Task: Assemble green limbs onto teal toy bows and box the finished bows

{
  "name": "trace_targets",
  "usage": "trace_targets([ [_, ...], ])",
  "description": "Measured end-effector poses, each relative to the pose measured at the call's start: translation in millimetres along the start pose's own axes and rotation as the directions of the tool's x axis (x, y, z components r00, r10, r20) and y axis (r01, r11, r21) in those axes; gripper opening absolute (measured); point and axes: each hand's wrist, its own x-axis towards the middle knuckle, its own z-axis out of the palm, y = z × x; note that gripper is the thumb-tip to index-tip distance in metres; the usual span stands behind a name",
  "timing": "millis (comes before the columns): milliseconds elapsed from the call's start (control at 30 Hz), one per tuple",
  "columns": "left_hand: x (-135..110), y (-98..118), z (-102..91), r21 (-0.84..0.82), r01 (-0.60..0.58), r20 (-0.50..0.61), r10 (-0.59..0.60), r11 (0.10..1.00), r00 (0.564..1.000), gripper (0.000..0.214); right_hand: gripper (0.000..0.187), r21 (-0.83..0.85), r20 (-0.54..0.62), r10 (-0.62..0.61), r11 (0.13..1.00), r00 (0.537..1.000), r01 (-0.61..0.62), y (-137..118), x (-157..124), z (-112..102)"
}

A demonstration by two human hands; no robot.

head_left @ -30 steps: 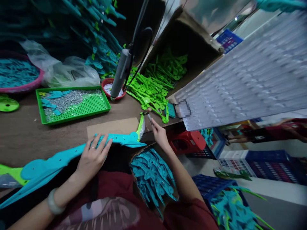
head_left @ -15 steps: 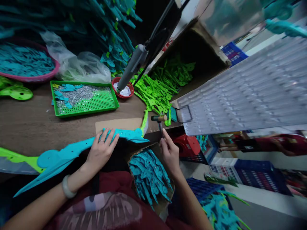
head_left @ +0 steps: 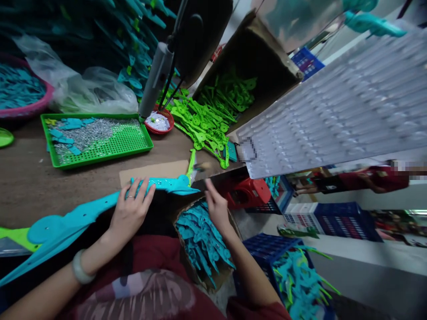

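A long turquoise plastic toy part [head_left: 80, 215] lies along the front edge of the bench, with lime-green pieces at both its ends. My left hand [head_left: 131, 206] rests over it, fingers pressing it onto a cardboard sheet [head_left: 156, 172]. To the right, my right hand [head_left: 217, 206] is closed on the handle of a hammer [head_left: 202, 167]. The hammer's head is smeared by motion, close to the right end of the turquoise part and its upright green piece [head_left: 191, 165]. Below that hand stands a carton of turquoise parts [head_left: 202, 242].
A green tray [head_left: 100, 160] holds small metal pins and turquoise bits. Beside it sits a red basket [head_left: 167, 129] of white pieces under a grey screwdriver [head_left: 156, 80]. Lime-green parts [head_left: 203, 122] spill from a carton. Blue crates [head_left: 267, 255] stand on the floor at right, with a person [head_left: 356, 180] beyond.
The hammer has swung left toward the right end of the turquoise part, and my right hand moved with it. My left hand keeps its place on the part. The whole view has shifted.
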Motion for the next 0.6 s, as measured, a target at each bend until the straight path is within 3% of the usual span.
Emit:
trace_targets([
  [67,2,1,1.3,-0.005,0.013,0.005,-0.013,1.0,1.0,0.046,0.047,-0.019,0.095,-0.017,1.0,0.995,0.019,2,10,-4],
  [167,2,5,2.3,0.029,0.023,-0.002,-0.023,0.999,1.0,0.043,0.046,-0.049,0.098,-0.15,0.987,0.984,0.156,-11,30,-12],
  [233,1,10,2.6,0.061,0.027,-0.009,-0.027,0.998,1.0,0.041,0.046,-0.129,0.14,-0.336,0.927,0.932,0.353,-34,48,-9],
  [267,0,12,3.2,0.072,0.027,-0.008,-0.027,0.997,1.0,0.04,0.046,-0.174,0.206,-0.441,0.862,0.874,0.476,-51,60,-2],
  [333,-2,13,5.8,0.083,0.027,-0.01,-0.026,0.996,1.0,0.038,0.05,-0.215,0.365,-0.624,0.666,0.691,0.715,-95,85,25],
  [400,-3,11,8.2,0.073,0.028,0.019,-0.03,0.997,0.999,0.035,0.057,-0.153,0.458,-0.759,0.445,0.462,0.883,-156,107,66],
  [467,-3,9,8.1,0.055,0.035,0.041,-0.037,0.998,0.998,0.036,0.063,-0.046,0.477,-0.846,0.247,0.239,0.968,-225,121,113],
  [500,-2,8,6.9,0.048,0.039,0.038,-0.041,0.998,0.998,0.037,0.061,-0.012,0.481,-0.864,0.163,0.149,0.987,-259,126,136],
  [600,0,6,-0.3,0.022,0.026,-0.017,-0.026,0.999,1.0,0.038,0.051,0.055,0.491,-0.869,-0.042,-0.064,0.998,-337,136,189],
])
